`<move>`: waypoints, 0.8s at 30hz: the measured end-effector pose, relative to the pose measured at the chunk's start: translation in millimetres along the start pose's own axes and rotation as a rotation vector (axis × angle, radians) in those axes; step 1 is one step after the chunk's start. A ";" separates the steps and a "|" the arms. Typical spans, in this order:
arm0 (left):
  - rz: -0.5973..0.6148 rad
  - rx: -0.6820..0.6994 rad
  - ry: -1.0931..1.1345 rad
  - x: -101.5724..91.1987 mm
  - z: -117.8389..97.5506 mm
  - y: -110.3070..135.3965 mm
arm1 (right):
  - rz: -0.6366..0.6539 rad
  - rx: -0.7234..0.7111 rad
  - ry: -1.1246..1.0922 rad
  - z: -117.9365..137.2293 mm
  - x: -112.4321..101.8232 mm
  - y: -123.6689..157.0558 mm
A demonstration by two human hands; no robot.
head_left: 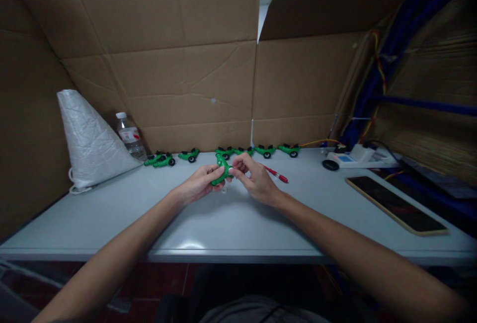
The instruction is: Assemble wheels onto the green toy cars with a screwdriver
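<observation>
My left hand (201, 183) is closed around a green toy car (220, 176), lifted a little above the table and tilted. My right hand (255, 179) is in a pinch against the car's right side, with thumb and forefinger together. A small pale bit shows at those fingertips, too small to name. Just below the car is a small white ring (224, 191). Behind my hands, several green toy cars with black wheels stand in a row, among them one at the right (289, 150), one nearer the middle (265, 151) and one at the left (189, 155).
A red pen (276, 174) lies right of my hands. Farther right are a black wheel-like disc (330, 165), a white power strip (359, 156) and a phone (397, 203). A water bottle (130, 136) and silvery bag (91, 146) stand left. Cardboard walls (167, 79) enclose the table (112, 223).
</observation>
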State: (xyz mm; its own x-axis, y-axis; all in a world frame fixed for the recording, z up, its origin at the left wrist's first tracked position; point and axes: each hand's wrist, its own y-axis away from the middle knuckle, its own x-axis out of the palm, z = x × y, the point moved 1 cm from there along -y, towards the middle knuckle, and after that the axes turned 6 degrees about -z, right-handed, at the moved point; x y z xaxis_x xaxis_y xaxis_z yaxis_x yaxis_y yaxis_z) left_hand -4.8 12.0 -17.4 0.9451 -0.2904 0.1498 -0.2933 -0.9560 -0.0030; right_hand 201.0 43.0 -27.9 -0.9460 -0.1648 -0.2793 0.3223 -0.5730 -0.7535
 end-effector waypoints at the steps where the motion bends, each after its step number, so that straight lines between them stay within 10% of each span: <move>1: 0.006 -0.006 0.000 -0.7 0.6 0.0 | -0.003 0.030 -0.027 -1.1 0.7 -0.5; 9: 0.004 -0.011 0.028 -1.8 1.2 -1.3 | 0.040 0.254 -0.422 -9.8 8.0 -6.9; 24: 0.070 -0.024 -0.078 -0.7 10.3 -2.5 | 0.053 0.325 -0.401 -11.9 6.4 -5.3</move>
State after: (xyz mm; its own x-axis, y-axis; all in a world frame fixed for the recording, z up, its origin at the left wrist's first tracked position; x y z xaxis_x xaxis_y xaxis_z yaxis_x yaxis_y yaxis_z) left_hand -3.3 14.1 -27.6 0.9301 -0.3600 0.0723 -0.3618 -0.9322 0.0125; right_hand 193.6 54.5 -32.8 -0.8888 -0.4581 -0.0138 0.4022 -0.7651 -0.5029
